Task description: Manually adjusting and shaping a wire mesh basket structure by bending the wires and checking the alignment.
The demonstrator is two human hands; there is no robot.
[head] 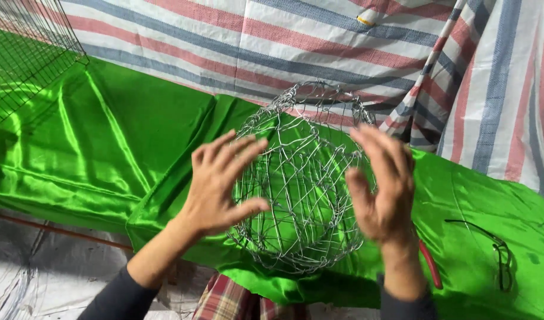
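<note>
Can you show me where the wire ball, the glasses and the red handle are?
wire mesh ball (301, 195), head view, on the middle of its mesh.
glasses (502, 258), head view, on one lens rim.
red handle (431, 264), head view, mid-handle beside the right wrist.

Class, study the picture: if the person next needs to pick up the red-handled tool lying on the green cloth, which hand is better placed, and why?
Probably the right hand. The red-handled tool lies on the green cloth just beside that wrist, while the left hand is on the far side of the wire mesh ball and would have to cross it.
</note>
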